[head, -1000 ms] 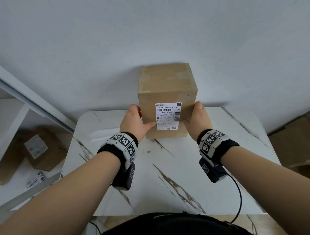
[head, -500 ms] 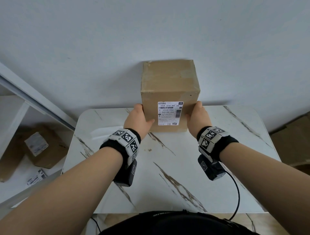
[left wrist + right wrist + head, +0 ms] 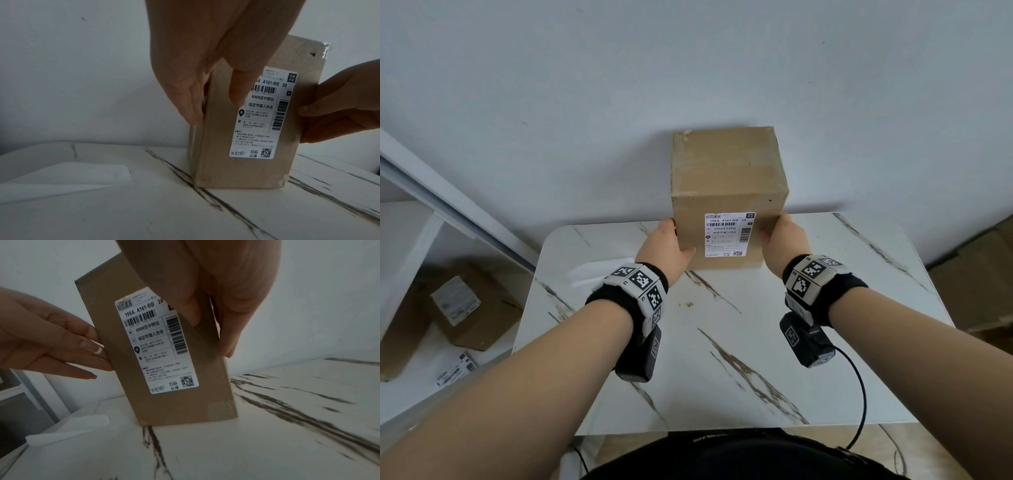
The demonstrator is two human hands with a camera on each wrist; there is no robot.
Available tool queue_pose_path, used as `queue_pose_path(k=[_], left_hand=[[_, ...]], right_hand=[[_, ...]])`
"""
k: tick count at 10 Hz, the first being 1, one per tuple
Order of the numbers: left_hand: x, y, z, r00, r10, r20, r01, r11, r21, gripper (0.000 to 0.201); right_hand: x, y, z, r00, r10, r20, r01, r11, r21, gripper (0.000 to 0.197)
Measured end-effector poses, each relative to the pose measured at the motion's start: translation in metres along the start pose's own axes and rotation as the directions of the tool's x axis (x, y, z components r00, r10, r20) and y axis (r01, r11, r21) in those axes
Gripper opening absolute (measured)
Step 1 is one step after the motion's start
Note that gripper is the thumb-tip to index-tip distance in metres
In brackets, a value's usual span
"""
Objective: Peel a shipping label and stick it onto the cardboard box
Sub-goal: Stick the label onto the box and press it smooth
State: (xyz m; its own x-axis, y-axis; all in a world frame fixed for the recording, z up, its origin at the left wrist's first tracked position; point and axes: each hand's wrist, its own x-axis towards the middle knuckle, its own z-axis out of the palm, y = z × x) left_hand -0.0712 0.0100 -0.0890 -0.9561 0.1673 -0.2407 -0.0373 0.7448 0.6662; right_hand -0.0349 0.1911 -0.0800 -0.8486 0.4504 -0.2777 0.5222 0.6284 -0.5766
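A brown cardboard box stands upright at the far edge of the marble table, close to the wall. A white shipping label with barcodes is stuck flat on its front face. My left hand holds the box's left side, fingers flat along it and thumb on the front. My right hand grips the right edge, thumb on the front beside the label, fingers round the side.
An empty white backing sheet lies on the table left of the box. A shelf at the left holds labelled cardboard boxes and loose labels. More cardboard stands at the right. A cable hangs from my right wrist.
Both hands have slid the box away from me toward the wall. My left thumb has come off the label's edge and now lies on bare cardboard.
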Motion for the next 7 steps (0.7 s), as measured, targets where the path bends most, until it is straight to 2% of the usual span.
queue_pose_path(k=[2, 3, 5, 7], left_hand=[[-0.007, -0.003, -0.006, 0.997, 0.023, 0.067, -0.023, 1.0, -0.008, 0.047], [-0.012, -0.005, -0.011, 0.996, 0.041, 0.084, -0.043, 0.999, 0.015, 0.051], [-0.025, -0.005, -0.024, 0.993, 0.093, 0.076, -0.096, 0.995, 0.035, 0.056], [-0.032, -0.015, -0.037, 0.987, 0.14, 0.074, -0.146, 0.986, 0.077, 0.063]], right_hand=[[-0.007, -0.004, 0.002, 0.997, 0.064, 0.034, -0.063, 0.998, -0.017, 0.034], [-0.016, -0.009, 0.0, 0.997, 0.072, 0.031, -0.071, 0.997, -0.042, 0.03], [-0.038, -0.014, 0.0, 0.999, 0.025, 0.039, -0.019, 0.991, -0.133, 0.028], [-0.05, -0.018, 0.015, 1.0, 0.021, 0.016, -0.019, 0.994, -0.111, 0.019]])
